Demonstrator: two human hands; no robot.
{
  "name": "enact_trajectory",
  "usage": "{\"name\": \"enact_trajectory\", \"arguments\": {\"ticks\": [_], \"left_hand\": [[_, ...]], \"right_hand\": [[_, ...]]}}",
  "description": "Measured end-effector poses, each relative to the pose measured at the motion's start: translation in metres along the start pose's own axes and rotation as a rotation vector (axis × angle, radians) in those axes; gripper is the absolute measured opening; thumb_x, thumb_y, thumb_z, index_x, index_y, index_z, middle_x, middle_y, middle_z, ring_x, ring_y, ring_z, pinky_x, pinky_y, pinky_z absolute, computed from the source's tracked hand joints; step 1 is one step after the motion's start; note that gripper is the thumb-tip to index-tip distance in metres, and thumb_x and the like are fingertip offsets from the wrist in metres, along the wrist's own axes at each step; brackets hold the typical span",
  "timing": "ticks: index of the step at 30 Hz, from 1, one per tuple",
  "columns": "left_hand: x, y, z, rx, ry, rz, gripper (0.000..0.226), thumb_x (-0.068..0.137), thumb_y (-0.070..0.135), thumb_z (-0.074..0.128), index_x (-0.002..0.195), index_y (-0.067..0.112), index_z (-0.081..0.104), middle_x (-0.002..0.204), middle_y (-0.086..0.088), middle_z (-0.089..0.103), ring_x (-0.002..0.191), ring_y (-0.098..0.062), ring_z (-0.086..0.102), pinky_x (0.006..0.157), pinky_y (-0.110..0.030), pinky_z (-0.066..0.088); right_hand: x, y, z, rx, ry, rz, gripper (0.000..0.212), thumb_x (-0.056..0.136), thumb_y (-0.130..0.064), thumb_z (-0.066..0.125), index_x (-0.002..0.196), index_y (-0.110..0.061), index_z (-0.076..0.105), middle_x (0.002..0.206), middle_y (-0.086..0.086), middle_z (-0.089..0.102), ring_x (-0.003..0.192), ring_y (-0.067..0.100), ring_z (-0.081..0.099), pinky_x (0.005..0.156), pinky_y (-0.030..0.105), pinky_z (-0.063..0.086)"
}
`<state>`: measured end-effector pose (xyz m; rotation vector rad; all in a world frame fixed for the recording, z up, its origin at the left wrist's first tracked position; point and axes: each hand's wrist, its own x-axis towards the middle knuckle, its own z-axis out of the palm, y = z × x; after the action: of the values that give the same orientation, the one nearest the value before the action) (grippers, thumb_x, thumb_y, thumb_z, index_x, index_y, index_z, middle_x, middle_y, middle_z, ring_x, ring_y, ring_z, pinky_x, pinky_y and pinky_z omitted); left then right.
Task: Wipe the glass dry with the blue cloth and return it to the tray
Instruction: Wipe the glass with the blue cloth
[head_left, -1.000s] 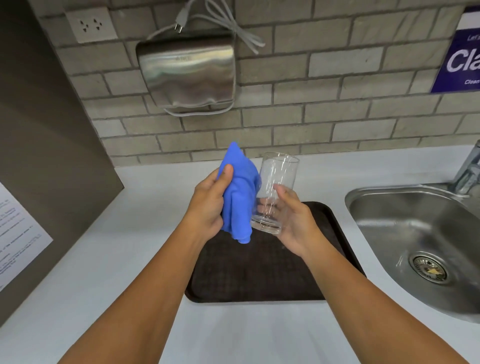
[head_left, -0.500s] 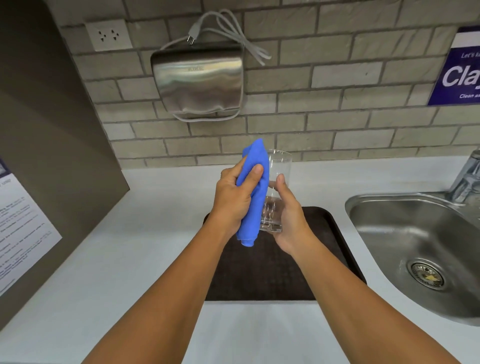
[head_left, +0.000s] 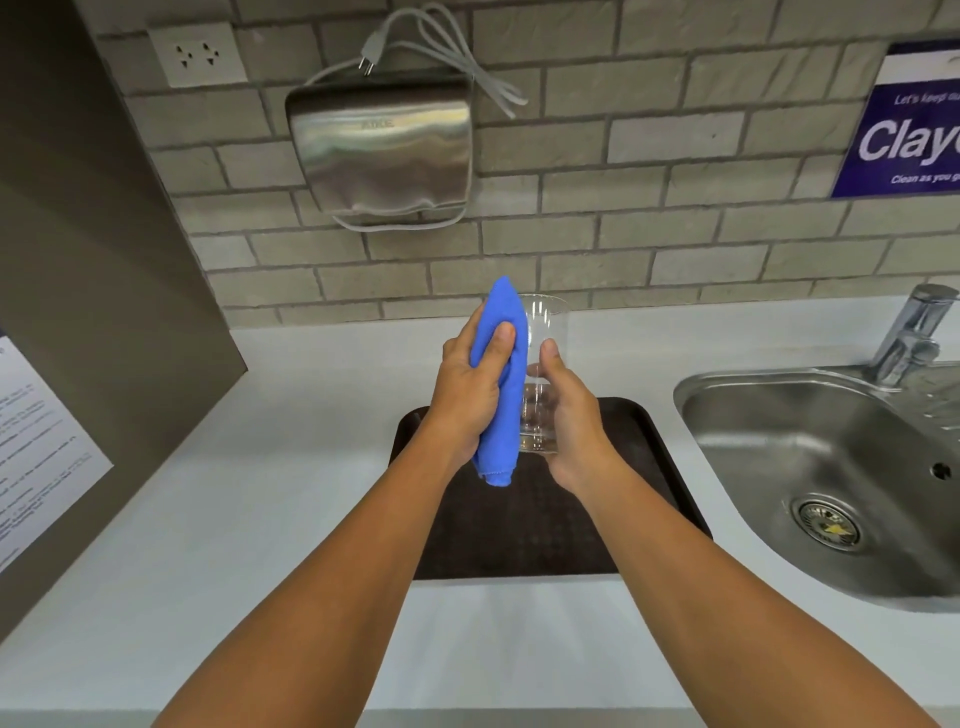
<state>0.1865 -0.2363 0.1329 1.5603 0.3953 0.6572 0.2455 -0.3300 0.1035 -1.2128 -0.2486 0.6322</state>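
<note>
You have the glass (head_left: 540, 374) held upright in the air, its long axis running almost vertical with the open rim toward the brick wall and the thick base toward you, and it sits directly above the far half of the dark tray (head_left: 670, 478), so the return, when you judge the wiping done, looks like a short drop straight down rather than a reach to either side. Your right hand (head_left: 571, 421) is the one carrying it: the fingers are curled narrowly round the lower part of the glass from the right, thumb lying up along its near wall, so that hand is closed on the glass and is the nearer one for setting it down. Your left hand (head_left: 470, 395) is closed round the blue cloth (head_left: 501, 395), which stands as a tall folded strip with its tip level with the rim and its loose end hanging below the base; the thumb presses the cloth from the front, and the cloth lies flat against the left wall of the glass. Only that left side appears covered; the right side and the inside show bare, so I judge the drying is underway, not finished. The sink (head_left: 810, 467) lies well off to your right and the white counter (head_left: 260, 467) is open to your left, neither in the way of the path down to the tray
</note>
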Motion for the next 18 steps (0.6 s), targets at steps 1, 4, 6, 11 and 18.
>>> {"name": "enact_trajectory", "arguments": {"ticks": [1, 4, 6, 11, 18], "left_hand": [[-0.001, -0.001, 0.001, -0.002, 0.007, -0.003, 0.051, 0.090, 0.059, 0.053, 0.137, 0.039, 0.050, 0.131, -0.006, 0.055, 0.106, -0.023, 0.065, 0.089, -0.047, 0.057], [-0.005, -0.003, 0.003, -0.021, 0.021, -0.016, 0.051, 0.090, 0.059, 0.053, 0.137, 0.040, 0.049, 0.130, -0.007, 0.055, 0.106, -0.025, 0.066, 0.088, -0.049, 0.057], [-0.007, -0.004, 0.004, -0.022, 0.030, -0.010, 0.050, 0.091, 0.058, 0.051, 0.138, 0.039, 0.048, 0.131, -0.008, 0.055, 0.107, -0.027, 0.065, 0.089, -0.051, 0.056], [-0.013, -0.012, 0.008, -0.014, 0.058, -0.026, 0.048, 0.094, 0.055, 0.048, 0.138, 0.036, 0.046, 0.130, -0.010, 0.054, 0.109, -0.030, 0.063, 0.091, -0.053, 0.054], [-0.019, -0.015, 0.013, -0.010, 0.082, -0.004, 0.044, 0.089, 0.054, 0.058, 0.122, 0.024, 0.059, 0.108, -0.007, 0.067, 0.085, -0.020, 0.069, 0.067, -0.030, 0.059]], "right_hand": [[-0.001, 0.000, -0.001, -0.011, 0.001, -0.005, 0.085, 0.062, -0.078, 0.067, 0.117, -0.013, 0.068, 0.125, 0.024, 0.068, 0.113, 0.042, 0.068, 0.098, 0.059, 0.053], [-0.002, 0.001, -0.005, -0.049, -0.001, -0.011, 0.079, 0.066, -0.078, 0.065, 0.117, -0.017, 0.070, 0.122, 0.022, 0.070, 0.111, 0.040, 0.069, 0.098, 0.058, 0.053], [-0.005, 0.000, -0.006, -0.074, -0.008, -0.006, 0.075, 0.069, -0.077, 0.063, 0.115, -0.019, 0.070, 0.119, 0.022, 0.071, 0.108, 0.039, 0.070, 0.100, 0.057, 0.052], [-0.012, -0.003, -0.009, -0.172, -0.003, 0.015, 0.072, 0.058, -0.081, 0.064, 0.105, -0.026, 0.069, 0.111, 0.007, 0.072, 0.097, 0.028, 0.069, 0.096, 0.049, 0.056], [-0.015, 0.001, -0.017, -0.095, 0.017, -0.073, 0.047, 0.074, -0.063, 0.074, 0.096, -0.021, 0.071, 0.086, -0.001, 0.069, 0.073, 0.014, 0.065, 0.078, 0.037, 0.059]]}}
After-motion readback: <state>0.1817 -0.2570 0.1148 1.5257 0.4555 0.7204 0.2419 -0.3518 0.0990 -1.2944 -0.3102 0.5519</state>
